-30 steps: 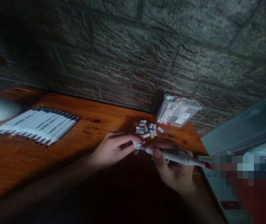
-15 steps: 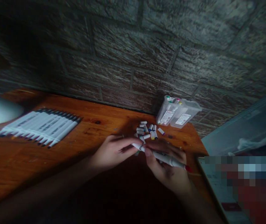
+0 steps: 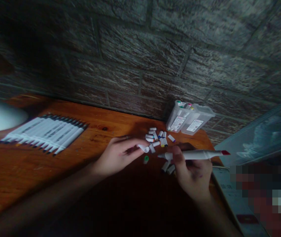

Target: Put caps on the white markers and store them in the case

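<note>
My right hand is closed round a white marker pen. A red tip shows at the pen's right end, and a dark grey tip at its left end points toward my left hand. Between thumb and fingers, my left hand pinches a white marker cap, its open end turned to the pen but apart from it. Loose caps with coloured ends lie on the wood just beyond both hands. A green-ended cap stands between the hands, and two more caps lie beside my right fingers.
A row of uncapped white markers lies at the left, near a white rounded object. Two clear plastic cases, one with markers in it, stand against the stone wall. A tablet-like panel is at the right.
The cap has come off the marker's left end and stays in my left hand. My right hand has moved right with the marker, baring its dark tip.
</note>
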A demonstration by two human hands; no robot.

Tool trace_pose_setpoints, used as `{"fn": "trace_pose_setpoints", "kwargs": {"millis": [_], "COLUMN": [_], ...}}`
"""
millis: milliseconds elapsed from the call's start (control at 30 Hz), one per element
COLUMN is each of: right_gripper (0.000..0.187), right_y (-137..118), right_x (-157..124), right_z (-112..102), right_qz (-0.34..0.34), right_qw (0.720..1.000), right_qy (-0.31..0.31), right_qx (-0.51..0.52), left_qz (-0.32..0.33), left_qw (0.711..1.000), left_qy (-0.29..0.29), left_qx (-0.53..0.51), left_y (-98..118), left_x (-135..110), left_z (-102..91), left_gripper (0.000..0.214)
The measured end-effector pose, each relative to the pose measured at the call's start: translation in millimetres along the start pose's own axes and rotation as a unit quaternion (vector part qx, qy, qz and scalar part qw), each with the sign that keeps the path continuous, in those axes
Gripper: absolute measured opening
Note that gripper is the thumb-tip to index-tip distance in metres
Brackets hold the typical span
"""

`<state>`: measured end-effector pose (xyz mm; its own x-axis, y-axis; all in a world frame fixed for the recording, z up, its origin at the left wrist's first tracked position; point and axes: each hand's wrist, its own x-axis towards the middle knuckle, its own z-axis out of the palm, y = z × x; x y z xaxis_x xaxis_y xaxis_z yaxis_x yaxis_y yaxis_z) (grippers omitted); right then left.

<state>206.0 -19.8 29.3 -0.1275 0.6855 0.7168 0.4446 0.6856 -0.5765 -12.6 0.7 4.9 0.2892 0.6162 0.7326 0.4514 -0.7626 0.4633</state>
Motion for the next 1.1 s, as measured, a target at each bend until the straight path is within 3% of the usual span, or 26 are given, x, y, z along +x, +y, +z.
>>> {"fn": "trace_pose_setpoints", "kwargs": {"millis": [133,633,767,933,1100], "right_gripper": [0.006,0.01,0.006,0.015,0.009], "right_y": [-4,-9,-9,-3,1], "right_x": [-1,3,5,8,3], "right_z": [3,9,7,-1,-2], "right_qz": [-0.015,-0.098,-0.103,-0.098,-0.034], "right_qw": [0.999,0.992,0.993,0.991,0.999], "right_qy": [0.012,-0.075,-0.046,-0.008,0.025], "right_qx": [0.034,0.018,-0.039,-0.095,-0.032], "left_qz": [0.027,0.07,0.056,-0.042,0.02], "left_qw": [1.0,0.997,0.998,0.997,0.999], "left_qy": [-0.005,-0.007,-0.002,0.061,0.043], "left_qx": [-0.011,-0.008,0.008,-0.005,-0.017], "left_y": [0,-1,0,-1,-1], "left_x": [1,1,0,0,0], "left_z": [0.6,4.0,5.4,-0.7,-1.7], "left_gripper": [0.014,0.017,0.017,0.017,0.017]}}
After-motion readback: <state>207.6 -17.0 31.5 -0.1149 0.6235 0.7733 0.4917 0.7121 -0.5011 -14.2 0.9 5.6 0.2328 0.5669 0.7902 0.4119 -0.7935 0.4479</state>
